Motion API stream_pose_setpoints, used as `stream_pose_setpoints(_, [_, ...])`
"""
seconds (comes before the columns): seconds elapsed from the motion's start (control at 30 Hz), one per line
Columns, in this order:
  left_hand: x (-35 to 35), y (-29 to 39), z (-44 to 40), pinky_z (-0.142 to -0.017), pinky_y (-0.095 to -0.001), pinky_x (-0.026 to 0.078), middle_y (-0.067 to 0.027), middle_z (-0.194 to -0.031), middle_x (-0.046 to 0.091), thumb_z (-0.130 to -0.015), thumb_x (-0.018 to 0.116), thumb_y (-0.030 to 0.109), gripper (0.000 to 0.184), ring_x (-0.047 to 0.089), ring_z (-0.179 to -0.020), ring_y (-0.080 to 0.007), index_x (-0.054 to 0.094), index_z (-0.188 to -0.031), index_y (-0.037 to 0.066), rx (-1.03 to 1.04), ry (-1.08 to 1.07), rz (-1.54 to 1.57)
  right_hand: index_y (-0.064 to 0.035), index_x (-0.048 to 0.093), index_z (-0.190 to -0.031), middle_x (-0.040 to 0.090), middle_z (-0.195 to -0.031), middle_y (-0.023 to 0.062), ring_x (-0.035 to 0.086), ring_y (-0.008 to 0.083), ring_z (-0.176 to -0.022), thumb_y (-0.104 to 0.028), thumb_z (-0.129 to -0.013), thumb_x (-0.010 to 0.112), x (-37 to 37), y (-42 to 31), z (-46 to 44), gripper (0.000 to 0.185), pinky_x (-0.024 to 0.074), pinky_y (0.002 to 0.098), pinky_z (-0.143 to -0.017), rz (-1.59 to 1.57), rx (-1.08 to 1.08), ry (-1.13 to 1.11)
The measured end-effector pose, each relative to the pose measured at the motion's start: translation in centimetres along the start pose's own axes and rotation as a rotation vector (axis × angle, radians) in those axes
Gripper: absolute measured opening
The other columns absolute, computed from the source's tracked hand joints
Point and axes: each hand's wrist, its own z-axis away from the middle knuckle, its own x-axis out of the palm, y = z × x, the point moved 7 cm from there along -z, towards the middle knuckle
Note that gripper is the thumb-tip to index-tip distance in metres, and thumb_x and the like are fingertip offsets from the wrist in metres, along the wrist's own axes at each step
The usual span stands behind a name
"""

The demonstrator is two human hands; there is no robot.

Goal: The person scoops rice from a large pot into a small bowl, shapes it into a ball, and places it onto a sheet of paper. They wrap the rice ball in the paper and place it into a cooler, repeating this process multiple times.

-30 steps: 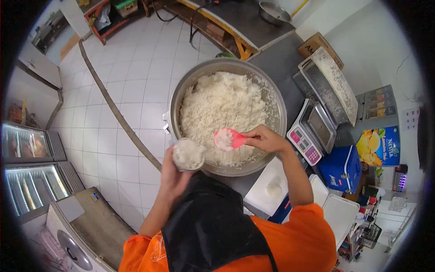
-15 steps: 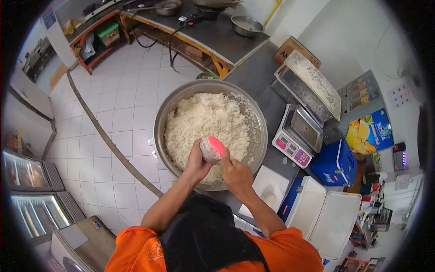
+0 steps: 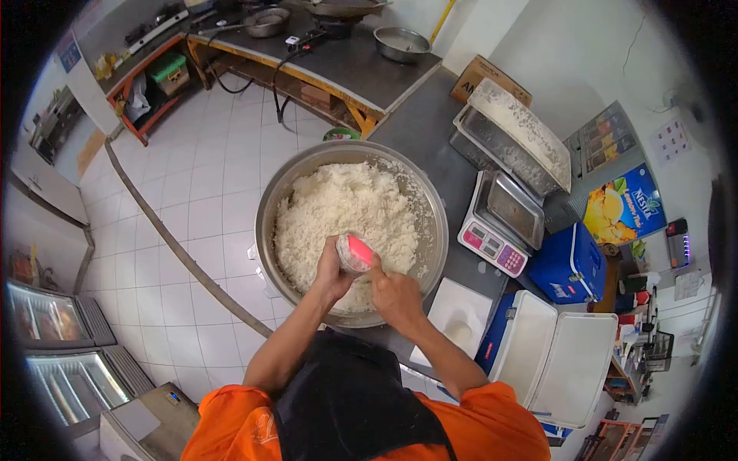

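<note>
A wide metal basin (image 3: pixel 440 230) holds a large heap of white cooked rice (image 3: pixel 346 200). Over its near side, my left hand (image 3: pixel 330 275) is closed around a small clear cup (image 3: pixel 346 260) with rice at its mouth. My right hand (image 3: pixel 395 295) grips a pink rice paddle (image 3: pixel 360 250), its blade lying across the top of the cup. The paddle's handle is mostly hidden in my fingers.
To the right stand a pink-and-white digital scale (image 3: pixel 493 244), a rice-smeared metal container (image 3: pixel 507 146) and a blue cooler (image 3: pixel 570 265). A white foam tray (image 3: pixel 453 307) and an open cooler box (image 3: pixel 530 338) lie nearer. A hose (image 3: pixel 173 230) crosses the tiled floor.
The view has shifted slightly. The paddle's blade has turned a little over the cup; both hands keep their hold above the rice.
</note>
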Motion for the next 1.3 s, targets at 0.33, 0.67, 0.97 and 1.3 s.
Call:
stream_pose_setpoints(0.33, [-0.1, 1.6, 1.5, -0.093, -0.0511, 0.052, -0.0131, -0.117, 0.064, -0.099, 0.032, 0.035, 0.043, 0.063, -0.107, -0.0306, 0.058, -0.118, 0.007, 0.066, 0.014, 0.234, 0.0018, 0.053, -0.132, 0.067, -0.105, 0.0285, 0.067, 0.0307, -0.106, -0.010, -0.099, 0.045, -3.4, 1.2, 0.3, 0.036, 0.0488, 0.0382, -0.093, -0.590, 0.059, 0.468])
stream_pose_setpoints(0.67, [-1.8, 0.9, 0.7, -0.087, -0.0470, 0.055, -0.0088, -0.111, 0.065, -0.100, 0.034, 0.036, 0.041, 0.064, -0.102, -0.0249, 0.059, -0.116, 0.007, -0.050, -0.024, -0.107, 0.0014, 0.063, -0.121, 0.066, -0.107, 0.0284, 0.067, 0.0364, -0.104, -0.002, -0.090, 0.047, -0.9, 1.2, -0.9, 0.036, 0.0504, 0.0371, -0.090, -0.638, 0.192, -0.314])
stream_pose_setpoints(0.97, [-2.8, 6.3, 5.2, -0.092, -0.0454, 0.054, -0.0085, -0.119, 0.063, -0.102, 0.035, 0.033, 0.040, 0.063, -0.107, -0.0247, 0.055, -0.122, 0.006, 0.104, 0.070, -0.021, 0.0004, 0.067, -0.116, 0.072, -0.094, 0.0192, 0.069, 0.0283, -0.093, -0.019, -0.095, 0.059, -1.4, 3.9, -1.2, 0.029, 0.0517, 0.0350, -0.084, -0.738, 0.244, -0.054])
stream_pose_setpoints(1.3, [3.3, 0.6, 13.7, -0.097, -0.0402, 0.051, -0.0091, -0.128, 0.060, -0.103, 0.040, 0.034, 0.042, 0.060, -0.116, -0.0241, 0.051, -0.132, 0.005, -0.105, -0.010, -0.009, -0.0017, 0.008, -0.154, 0.042, -0.145, 0.0246, 0.048, 0.0322, -0.130, -0.026, -0.060, 0.095, -4.2, -4.9, 6.1, 0.131, 0.0390, 0.0412, -0.106, -0.935, 0.110, 0.291])
